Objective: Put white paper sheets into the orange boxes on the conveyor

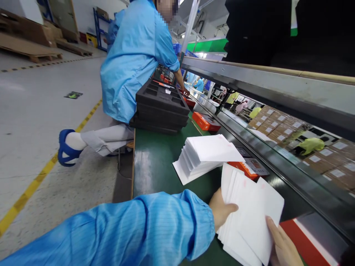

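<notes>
While a fanned bundle of white sheets [249,210] is gripped at lower right of the frame, its left edge is clasped by the left hand [222,210] and its lower corner by the right hand [281,242]. Just above, a second white stack [202,157] is seen on the green table [155,162], with black trays [162,107] and a co-worker in blue [133,55] at upper centre.

two card stacks [205,157], three orange boxes [205,121]
</notes>
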Action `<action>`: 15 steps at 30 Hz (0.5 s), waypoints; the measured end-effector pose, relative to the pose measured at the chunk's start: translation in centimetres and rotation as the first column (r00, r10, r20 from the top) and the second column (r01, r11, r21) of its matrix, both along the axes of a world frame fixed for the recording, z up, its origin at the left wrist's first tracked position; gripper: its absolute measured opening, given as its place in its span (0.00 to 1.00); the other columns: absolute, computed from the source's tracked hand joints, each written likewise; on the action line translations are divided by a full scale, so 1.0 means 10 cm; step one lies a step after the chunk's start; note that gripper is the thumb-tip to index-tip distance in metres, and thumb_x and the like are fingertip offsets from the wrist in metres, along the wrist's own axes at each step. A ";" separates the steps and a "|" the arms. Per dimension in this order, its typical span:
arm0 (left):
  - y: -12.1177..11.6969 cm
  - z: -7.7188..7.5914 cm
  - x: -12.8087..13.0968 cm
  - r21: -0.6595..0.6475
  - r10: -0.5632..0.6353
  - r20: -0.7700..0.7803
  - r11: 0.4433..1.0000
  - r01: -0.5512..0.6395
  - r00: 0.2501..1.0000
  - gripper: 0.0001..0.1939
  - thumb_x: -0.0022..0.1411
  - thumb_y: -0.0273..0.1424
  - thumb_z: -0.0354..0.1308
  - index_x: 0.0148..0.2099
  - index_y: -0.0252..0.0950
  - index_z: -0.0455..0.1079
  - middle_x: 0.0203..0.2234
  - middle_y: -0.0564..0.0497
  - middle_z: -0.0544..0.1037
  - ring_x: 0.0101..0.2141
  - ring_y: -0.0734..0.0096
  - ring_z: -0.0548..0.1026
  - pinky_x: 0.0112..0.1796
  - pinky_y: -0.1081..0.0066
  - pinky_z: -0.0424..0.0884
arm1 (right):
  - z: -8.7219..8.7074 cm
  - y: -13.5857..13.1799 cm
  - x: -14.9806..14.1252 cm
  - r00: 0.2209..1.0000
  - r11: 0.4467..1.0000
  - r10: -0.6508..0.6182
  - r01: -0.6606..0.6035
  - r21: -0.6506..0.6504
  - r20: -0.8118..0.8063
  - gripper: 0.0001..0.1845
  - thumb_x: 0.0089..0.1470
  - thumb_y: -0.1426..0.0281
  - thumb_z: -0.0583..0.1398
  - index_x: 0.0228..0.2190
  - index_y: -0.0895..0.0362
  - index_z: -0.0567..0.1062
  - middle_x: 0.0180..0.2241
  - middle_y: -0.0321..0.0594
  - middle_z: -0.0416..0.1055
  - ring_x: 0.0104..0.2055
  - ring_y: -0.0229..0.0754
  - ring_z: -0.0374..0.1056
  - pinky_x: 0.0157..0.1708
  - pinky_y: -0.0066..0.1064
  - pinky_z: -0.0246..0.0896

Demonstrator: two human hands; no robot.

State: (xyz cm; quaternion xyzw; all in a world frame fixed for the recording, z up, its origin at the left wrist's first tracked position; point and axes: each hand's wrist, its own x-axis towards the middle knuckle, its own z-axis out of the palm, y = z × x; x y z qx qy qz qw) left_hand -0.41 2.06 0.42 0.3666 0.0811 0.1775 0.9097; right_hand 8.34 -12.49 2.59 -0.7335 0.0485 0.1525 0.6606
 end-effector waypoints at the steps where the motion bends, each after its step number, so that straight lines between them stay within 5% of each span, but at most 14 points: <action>1: 0.02 0.01 0.00 -0.002 0.017 -0.015 1.000 -0.017 1.000 0.29 0.40 0.16 0.53 0.49 0.31 0.60 0.41 0.50 0.68 0.44 0.66 0.65 0.49 0.66 0.60 | 0.01 0.00 0.01 1.000 1.000 -0.006 0.006 -0.003 0.013 0.34 0.27 0.61 0.66 0.39 0.60 0.66 0.44 0.44 0.64 0.47 0.52 0.58 0.35 0.29 0.68; 5: 0.06 0.03 0.00 -0.007 0.064 -0.067 0.998 -0.064 0.996 0.28 0.39 0.19 0.56 0.47 0.30 0.62 0.40 0.48 0.69 0.43 0.63 0.66 0.48 0.64 0.61 | 0.11 0.03 -0.04 0.993 0.995 -0.099 0.101 -0.024 0.071 0.32 0.40 0.60 0.58 0.47 0.61 0.61 0.47 0.47 0.61 0.47 0.52 0.58 0.34 0.32 0.67; 9: 0.05 0.01 0.00 0.007 0.056 -0.083 0.998 -0.056 0.995 0.27 0.39 0.19 0.57 0.47 0.30 0.63 0.39 0.48 0.69 0.42 0.63 0.66 0.47 0.63 0.61 | 0.27 0.06 -0.16 0.926 0.882 -0.247 0.337 -0.329 0.287 0.33 0.49 0.55 0.48 0.50 0.66 0.59 0.48 0.53 0.59 0.47 0.54 0.58 0.40 0.38 0.63; 11: 0.04 0.01 -0.01 0.010 0.054 -0.080 0.999 -0.053 0.995 0.28 0.39 0.19 0.56 0.47 0.30 0.62 0.40 0.48 0.69 0.42 0.63 0.67 0.47 0.64 0.62 | 0.28 0.06 -0.21 0.877 0.820 -0.221 0.404 -0.406 0.426 0.37 0.49 0.50 0.46 0.50 0.66 0.59 0.46 0.55 0.60 0.46 0.56 0.59 0.40 0.41 0.61; 15: 0.04 0.02 -0.03 0.036 0.049 -0.096 0.998 -0.046 0.994 0.27 0.39 0.17 0.56 0.46 0.31 0.64 0.39 0.50 0.70 0.42 0.66 0.67 0.46 0.67 0.62 | 0.13 0.02 -0.25 0.817 0.832 -0.019 0.333 -0.444 0.576 0.34 0.46 0.46 0.48 0.46 0.59 0.64 0.40 0.49 0.66 0.43 0.56 0.61 0.38 0.41 0.60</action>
